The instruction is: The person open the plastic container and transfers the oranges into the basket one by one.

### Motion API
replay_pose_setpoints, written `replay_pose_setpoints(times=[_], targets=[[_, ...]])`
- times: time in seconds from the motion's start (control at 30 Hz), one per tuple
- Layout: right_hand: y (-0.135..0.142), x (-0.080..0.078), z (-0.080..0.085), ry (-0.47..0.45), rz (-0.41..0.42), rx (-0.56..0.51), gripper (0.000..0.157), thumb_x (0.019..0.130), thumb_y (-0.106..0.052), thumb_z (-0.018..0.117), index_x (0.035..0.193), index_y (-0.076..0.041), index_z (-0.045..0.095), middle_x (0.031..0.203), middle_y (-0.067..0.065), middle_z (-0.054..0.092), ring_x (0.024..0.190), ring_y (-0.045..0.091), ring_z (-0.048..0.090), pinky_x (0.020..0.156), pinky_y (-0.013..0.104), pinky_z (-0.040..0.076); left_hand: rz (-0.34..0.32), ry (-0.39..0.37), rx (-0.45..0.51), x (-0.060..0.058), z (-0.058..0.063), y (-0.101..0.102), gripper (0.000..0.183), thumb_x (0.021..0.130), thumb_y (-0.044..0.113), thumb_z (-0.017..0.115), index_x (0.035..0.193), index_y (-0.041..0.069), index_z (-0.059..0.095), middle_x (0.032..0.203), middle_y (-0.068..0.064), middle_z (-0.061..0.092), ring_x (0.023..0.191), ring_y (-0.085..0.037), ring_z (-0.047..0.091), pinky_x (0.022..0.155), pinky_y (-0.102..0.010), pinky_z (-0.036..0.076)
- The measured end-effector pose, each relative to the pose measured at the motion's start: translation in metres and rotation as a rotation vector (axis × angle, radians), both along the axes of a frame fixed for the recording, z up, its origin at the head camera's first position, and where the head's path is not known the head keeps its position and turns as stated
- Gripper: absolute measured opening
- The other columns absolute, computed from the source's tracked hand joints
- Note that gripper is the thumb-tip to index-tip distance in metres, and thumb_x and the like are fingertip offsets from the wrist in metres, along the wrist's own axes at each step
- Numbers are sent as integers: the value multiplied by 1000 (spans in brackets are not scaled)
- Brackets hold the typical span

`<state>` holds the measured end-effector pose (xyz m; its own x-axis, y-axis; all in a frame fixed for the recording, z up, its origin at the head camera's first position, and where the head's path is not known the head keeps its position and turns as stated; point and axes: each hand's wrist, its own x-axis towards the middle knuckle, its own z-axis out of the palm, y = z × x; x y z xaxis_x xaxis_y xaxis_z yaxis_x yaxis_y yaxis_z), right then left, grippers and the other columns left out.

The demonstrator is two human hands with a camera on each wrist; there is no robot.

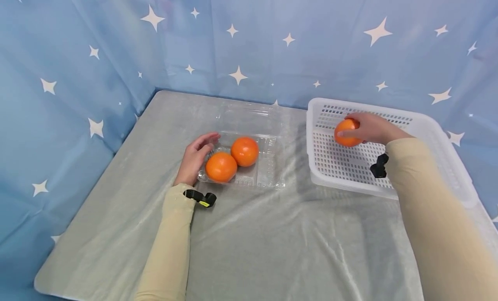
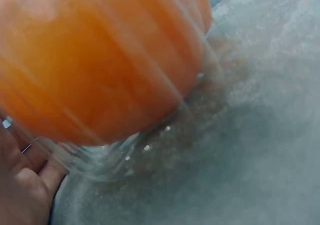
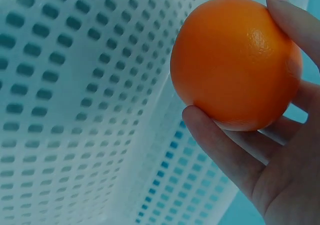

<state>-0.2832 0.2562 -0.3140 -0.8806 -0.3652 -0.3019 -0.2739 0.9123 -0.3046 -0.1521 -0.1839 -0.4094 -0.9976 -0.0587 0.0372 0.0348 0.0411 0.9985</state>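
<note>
My right hand [image 1: 371,127] grips an orange [image 1: 347,133] inside a white perforated basket [image 1: 320,180]. In the right wrist view the thumb and fingers [image 3: 220,147] wrap round the orange's sides. A clear plastic clamshell box [image 1: 269,162] lies with its lid [image 1: 249,119] folded back behind it. Two oranges sit in its left half, a front orange [image 1: 221,167] and a rear orange [image 1: 245,151]. Against the box's left side rests my left hand [image 1: 193,158], its fingers loosely bent at the rim. The left wrist view shows one orange close up through the clear wall.
A grey cloth [image 1: 249,244] covers the table under the box and basket. Blue curtains [image 1: 264,46] with white stars hang behind and to the left. The basket's raised walls surround the right hand's work. Each wrist carries a small black camera mount.
</note>
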Motion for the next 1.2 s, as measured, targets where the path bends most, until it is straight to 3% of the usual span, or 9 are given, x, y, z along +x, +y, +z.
replay_pose_setpoints(times=[0.2,0.37,0.57,0.97,1.1,1.2], targets=[[16,-1,-6,-18,-46,17,73,77,-59,56,125,-6,42,107,17,51,86,30,48,66,41,42,8,-10,2,1,-1,0,34,93,11,44,126,10,50,125,-3,52,116,-19,45,99,-36,32],[32,0,-12,-66,-86,5,78,77,-59,56,129,-4,37,108,18,49,77,27,52,61,37,46,9,7,-9,0,-1,0,34,92,11,44,125,10,51,124,-4,52,115,-19,46,98,-36,33],[48,3,-18,-93,-119,-4,80,77,-58,56,130,-2,34,110,22,46,78,27,51,61,38,47,4,15,-8,-1,-1,1,33,92,11,45,125,10,52,124,-4,53,114,-18,47,98,-36,33],[77,2,-30,-115,-208,-77,80,78,-58,55,128,-1,33,112,23,42,88,32,48,65,39,49,29,25,-19,-14,-26,-5,31,92,18,48,122,20,55,119,7,55,111,-10,48,97,-34,34],[83,2,-29,-104,-206,-59,81,78,-58,55,128,1,32,112,24,42,87,33,47,65,40,48,22,18,0,-14,-26,-6,31,92,20,48,122,19,55,120,6,55,112,-12,47,98,-35,33],[86,2,-27,-102,-189,-35,85,79,-55,56,134,3,27,116,27,38,92,37,44,71,48,45,16,7,10,-13,-23,-6,32,92,20,48,123,18,54,121,4,54,114,-15,47,99,-36,32]])
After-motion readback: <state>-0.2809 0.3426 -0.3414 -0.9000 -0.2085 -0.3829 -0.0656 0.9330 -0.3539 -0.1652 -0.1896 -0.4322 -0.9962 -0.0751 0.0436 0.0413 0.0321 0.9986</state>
